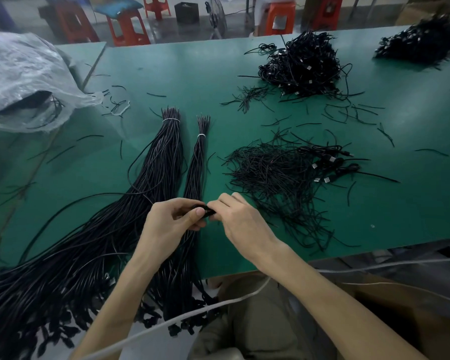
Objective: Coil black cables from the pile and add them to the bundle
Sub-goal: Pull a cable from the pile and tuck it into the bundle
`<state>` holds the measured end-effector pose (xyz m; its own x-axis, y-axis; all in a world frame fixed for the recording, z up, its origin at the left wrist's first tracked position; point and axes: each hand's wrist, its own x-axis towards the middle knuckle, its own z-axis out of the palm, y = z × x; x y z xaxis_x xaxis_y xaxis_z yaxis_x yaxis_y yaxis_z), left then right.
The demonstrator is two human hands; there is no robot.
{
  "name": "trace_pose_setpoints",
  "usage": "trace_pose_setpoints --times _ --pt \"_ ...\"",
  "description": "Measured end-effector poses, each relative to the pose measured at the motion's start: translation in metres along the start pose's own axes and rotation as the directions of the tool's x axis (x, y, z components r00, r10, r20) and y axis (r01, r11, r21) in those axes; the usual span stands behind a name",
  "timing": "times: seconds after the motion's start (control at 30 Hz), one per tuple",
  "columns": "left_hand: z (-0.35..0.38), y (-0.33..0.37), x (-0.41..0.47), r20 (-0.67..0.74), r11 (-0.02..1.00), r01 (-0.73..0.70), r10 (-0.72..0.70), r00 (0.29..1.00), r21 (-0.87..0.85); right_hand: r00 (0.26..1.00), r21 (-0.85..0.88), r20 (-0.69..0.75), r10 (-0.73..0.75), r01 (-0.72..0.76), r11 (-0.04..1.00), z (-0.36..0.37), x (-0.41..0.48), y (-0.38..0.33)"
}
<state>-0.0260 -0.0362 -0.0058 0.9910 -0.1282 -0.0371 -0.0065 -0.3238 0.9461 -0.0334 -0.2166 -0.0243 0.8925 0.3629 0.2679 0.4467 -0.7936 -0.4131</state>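
My left hand (pixel 172 220) and my right hand (pixel 238 218) meet above the near middle of the green table (pixel 166 71). Between them they pinch a small coiled black cable (pixel 203 207), mostly hidden by the fingers. Under my left forearm lies a large bundle of long black cables (pixel 140 183), tied with a white band near its far end. A thinner tied bundle (pixel 196 167) lies just right of it. A loose pile of short black ties and a few coiled cables (pixel 281 175) spreads to the right of my hands.
A heap of coiled cables (pixel 302 66) sits far right of centre, another heap (pixel 424 41) at the far right corner. A clear plastic bag (pixel 24 76) lies far left. Stray ties litter the table. Red stools (pixel 126 27) stand beyond it. A cardboard box (pixel 400 320) is at lower right.
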Motion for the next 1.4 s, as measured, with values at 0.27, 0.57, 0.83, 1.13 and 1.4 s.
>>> trace_pose_setpoints --times 0.27,0.57,0.83,1.13,1.4 --pt "-0.001 0.005 0.006 0.059 0.946 -0.092 0.078 0.995 0.310 0.996 -0.140 0.082 0.041 -0.029 0.990 0.005 -0.003 0.004" --pt "0.016 0.010 0.012 0.396 0.492 -0.332 -0.028 0.918 0.805 0.992 -0.172 0.124 0.008 0.013 0.985 0.002 -0.001 0.012" --pt "0.024 -0.001 0.027 0.413 0.609 -0.236 -0.167 0.896 0.758 0.996 -0.177 0.087 -0.021 0.036 0.983 -0.002 0.000 0.024" --pt "0.025 -0.020 0.040 0.272 0.751 -0.186 0.009 0.962 0.634 0.995 -0.303 -0.100 -0.029 -0.002 0.953 -0.008 0.018 0.044" --pt "0.034 -0.039 0.065 -0.029 0.894 -0.029 0.047 0.998 0.447 0.764 0.008 -0.215 0.608 -0.622 0.783 -0.033 0.037 0.103"
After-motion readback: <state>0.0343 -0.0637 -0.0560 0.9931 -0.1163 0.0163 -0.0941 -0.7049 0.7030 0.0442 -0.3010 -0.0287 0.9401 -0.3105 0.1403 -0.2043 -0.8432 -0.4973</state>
